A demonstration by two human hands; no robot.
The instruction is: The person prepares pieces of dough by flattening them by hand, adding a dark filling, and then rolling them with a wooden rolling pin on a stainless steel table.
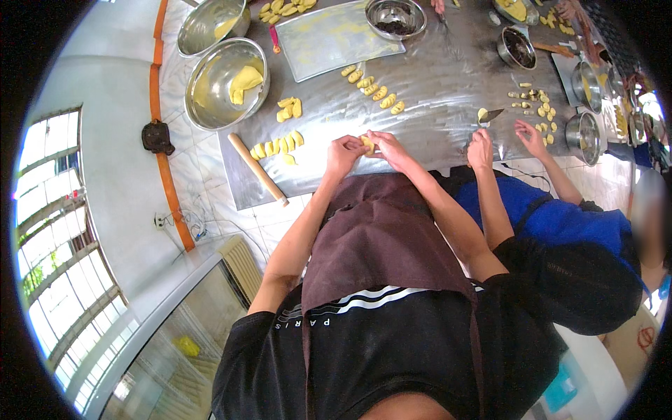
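Both hands meet over the near edge of the metal table. Between the fingertips of my left hand and my right hand is a small piece of yellow dough, partly covered by the fingers. To the left lie a row of cut dough pieces, a single loose piece and a wooden rolling pin slanting along the table's left side. Beyond the hands, a diagonal line of shaped dough pieces with dark marks rests on the metal.
A steel bowl with yellow dough stands at the left, near a metal tray and a bowl of dark filling. At my right, a co-worker's hand holds a broad blade with dough by it.
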